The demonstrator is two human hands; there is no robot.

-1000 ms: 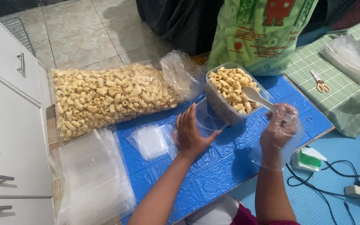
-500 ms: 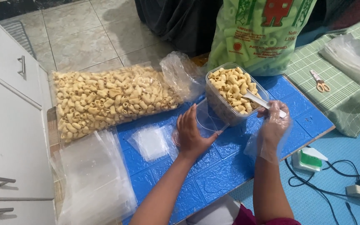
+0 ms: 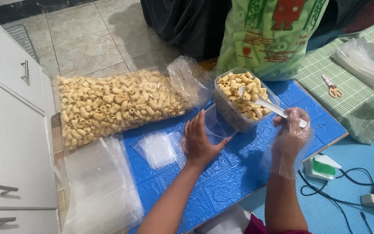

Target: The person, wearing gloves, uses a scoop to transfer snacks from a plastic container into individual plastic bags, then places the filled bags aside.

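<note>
So we've got our right hand (image 3: 290, 134), in a thin clear plastic glove, closed around the handle of a white plastic spoon (image 3: 268, 105) — the bowl end is dug into the clear rectangular plastic tub of pale tube-shaped crackers (image 3: 239, 100) sitting on the blue embossed mat (image 3: 221, 182). Holding it far back on the handle looks like it keeps the glove out of the snacks.

Our bare left hand (image 3: 200, 141) is spread flat, fingers loosely open, resting on a small clear plastic bag (image 3: 216, 125) that lies right up against the tub's near wall — pinned there, probably so the flimsy thing stays put and its mouth sits close to the spoon.

Around it: a big clear sack of the same crackers (image 3: 117, 106) lying on its side to the left, open end crumpled toward the tub, a flat small empty bag (image 3: 159, 149) just beside our left wrist, and a stack of clear bags (image 3: 98, 186) at the mat's near-left corner. Behind the tub stands a green printed plastic bag (image 3: 269, 39). Off to the right, orange-handled scissors (image 3: 333, 89) on a green checked cloth (image 3: 369, 108), plus a small white-and-green device (image 3: 321, 167) with black cables (image 3: 351, 195) — well apart from the hands. Nothing's really blocking the short path between tub and bag.
</note>
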